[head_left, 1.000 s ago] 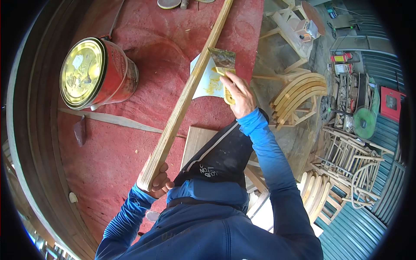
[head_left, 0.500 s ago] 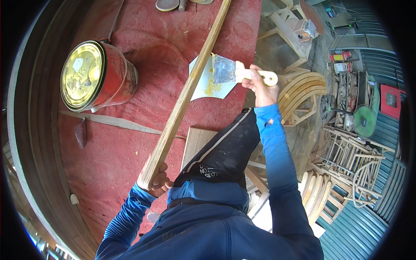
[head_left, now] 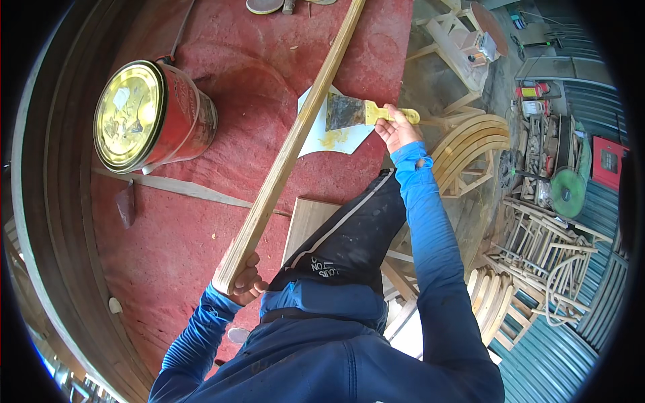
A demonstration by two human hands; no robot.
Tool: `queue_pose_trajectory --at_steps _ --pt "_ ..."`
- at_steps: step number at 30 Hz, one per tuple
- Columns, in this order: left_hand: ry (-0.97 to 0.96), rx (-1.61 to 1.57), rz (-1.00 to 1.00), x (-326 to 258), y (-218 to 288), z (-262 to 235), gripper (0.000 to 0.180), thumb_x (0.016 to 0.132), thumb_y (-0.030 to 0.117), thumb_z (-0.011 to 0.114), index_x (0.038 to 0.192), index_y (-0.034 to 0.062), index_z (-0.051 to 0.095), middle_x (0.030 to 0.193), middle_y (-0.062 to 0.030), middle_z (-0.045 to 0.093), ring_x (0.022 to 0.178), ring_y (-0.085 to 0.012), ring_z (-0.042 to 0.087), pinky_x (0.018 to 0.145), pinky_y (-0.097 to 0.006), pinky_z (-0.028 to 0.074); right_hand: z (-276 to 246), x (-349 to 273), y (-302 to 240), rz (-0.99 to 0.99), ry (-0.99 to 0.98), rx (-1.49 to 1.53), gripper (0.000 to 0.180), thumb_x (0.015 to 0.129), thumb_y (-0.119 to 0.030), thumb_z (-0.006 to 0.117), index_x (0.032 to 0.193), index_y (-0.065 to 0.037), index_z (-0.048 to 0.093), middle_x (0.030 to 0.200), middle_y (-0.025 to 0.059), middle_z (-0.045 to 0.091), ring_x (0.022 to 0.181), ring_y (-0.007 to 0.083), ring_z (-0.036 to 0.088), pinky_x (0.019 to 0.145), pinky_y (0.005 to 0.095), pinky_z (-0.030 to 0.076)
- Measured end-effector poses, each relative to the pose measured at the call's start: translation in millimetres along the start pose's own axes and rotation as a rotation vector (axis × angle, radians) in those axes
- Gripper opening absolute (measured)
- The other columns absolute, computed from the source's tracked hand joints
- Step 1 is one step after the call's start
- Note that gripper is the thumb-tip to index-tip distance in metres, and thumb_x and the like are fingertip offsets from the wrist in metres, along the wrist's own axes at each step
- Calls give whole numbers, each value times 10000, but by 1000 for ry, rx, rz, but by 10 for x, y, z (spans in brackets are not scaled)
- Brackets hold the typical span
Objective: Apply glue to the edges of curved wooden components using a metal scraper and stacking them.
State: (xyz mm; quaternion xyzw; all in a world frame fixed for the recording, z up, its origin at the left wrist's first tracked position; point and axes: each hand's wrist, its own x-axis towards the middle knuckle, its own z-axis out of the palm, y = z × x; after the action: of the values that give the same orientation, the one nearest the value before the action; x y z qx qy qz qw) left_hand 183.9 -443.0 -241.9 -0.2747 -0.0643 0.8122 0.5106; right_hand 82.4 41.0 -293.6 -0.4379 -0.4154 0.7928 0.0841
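A long wooden strip (head_left: 285, 154) slants from low left up to the top edge, and my left hand (head_left: 243, 277) is closed around its near end from beneath. In my right hand (head_left: 398, 129) is a putty knife (head_left: 346, 111) with a yellow handle, its wide blade pointing left. The blade's tip is beside the strip's right edge; I cannot tell whether they touch. Below the blade and partly behind the strip lies a white sheet (head_left: 349, 142) smeared with yellow paste.
A red bucket (head_left: 191, 111) with a yellowish lid stands left on the red surface (head_left: 248, 101). A dark scraper-like piece (head_left: 125, 205) and a thin wooden strip (head_left: 181, 191) lie near it. Curved wooden pieces (head_left: 474, 138) are at right. A large curved wooden rim (head_left: 57, 269) borders the left.
The putty knife has turned in my right hand, so its blade now shows a darker face. That hand has shifted slightly left; my left hand still holds the strip's end.
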Motion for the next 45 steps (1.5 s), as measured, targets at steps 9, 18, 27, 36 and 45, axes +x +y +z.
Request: queue_pose_trajectory --at_steps 9,18,27,36,45 --pt "-29 18 -29 -8 17 2 330 1073 289 417 1112 -2 567 633 -88 648 529 -190 643 939 -393 513 443 -711 -185 -1100 -318 -913 264 900 -36 731 1161 -9 703 1122 120 717 1004 215 691 868 335 567" --pt "-14 9 -6 3 26 13 317 1074 281 417 1117 4 564 645 -83 656 534 -184 647 961 -390 505 455 -950 -104 -1174 -479 -1280 382 789 29 720 1156 -76 703 1211 128 666 1080 310 659 924 377 545" --pt "-113 -73 -43 9 -33 49 343 1060 283 452 1123 -24 591 729 -153 700 602 -204 701 956 -420 510 366 -915 71 -1347 -463 -1390 501 732 15 718 1212 -125 698 1301 127 600 1155 337 609 950 405 534" --pt "-157 -55 -55 24 -28 105 278 1079 255 426 1134 3 532 681 -104 670 590 -174 675 1000 -385 485 293 -867 162 -1362 -518 -1427 448 762 -24 692 1200 -117 693 1362 139 555 1216 342 578 977 403 530" --pt "-153 -37 -50 20 -20 84 262 1080 247 420 1122 12 528 679 -98 669 585 -165 670 1000 -380 482 295 -874 122 -1390 -495 -1381 454 738 -19 708 1184 -104 696 1358 152 557 1207 359 584 974 414 533"
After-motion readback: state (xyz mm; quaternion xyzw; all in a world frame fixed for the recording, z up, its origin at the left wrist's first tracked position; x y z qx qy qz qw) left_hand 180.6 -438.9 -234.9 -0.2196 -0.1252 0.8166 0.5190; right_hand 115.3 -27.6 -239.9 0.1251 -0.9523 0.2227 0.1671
